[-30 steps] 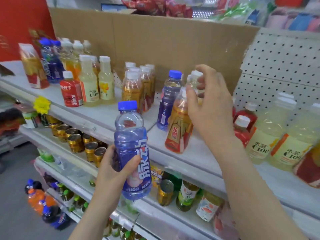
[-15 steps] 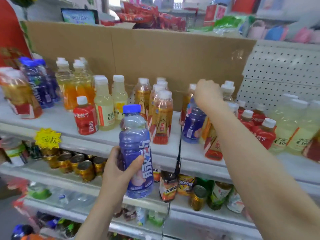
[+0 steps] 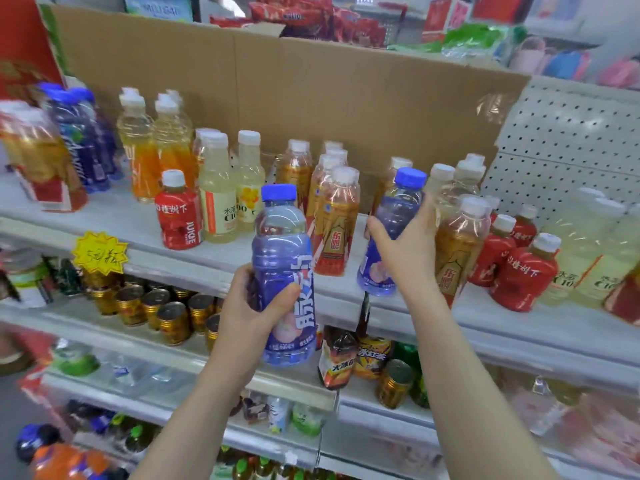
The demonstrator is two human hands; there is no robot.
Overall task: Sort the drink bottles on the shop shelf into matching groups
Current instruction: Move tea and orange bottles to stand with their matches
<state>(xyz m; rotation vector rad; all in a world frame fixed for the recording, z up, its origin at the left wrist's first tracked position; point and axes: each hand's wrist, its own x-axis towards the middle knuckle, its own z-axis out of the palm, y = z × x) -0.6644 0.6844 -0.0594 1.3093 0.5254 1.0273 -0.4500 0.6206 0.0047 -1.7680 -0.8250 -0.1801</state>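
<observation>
Now left hand (image 3: 249,313) gripping blue bottle (image 3: 282,271), right hand (image 3: 408,251) clasping second blue bottle (image 3: 394,233)

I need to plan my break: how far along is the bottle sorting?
Partly done: the amber tea bottles stand grouped. In hand: the left hand holds one blue-capped purple bottle, the right hand grips another. Left: red juice bottles remain split across the white shelf.
</observation>
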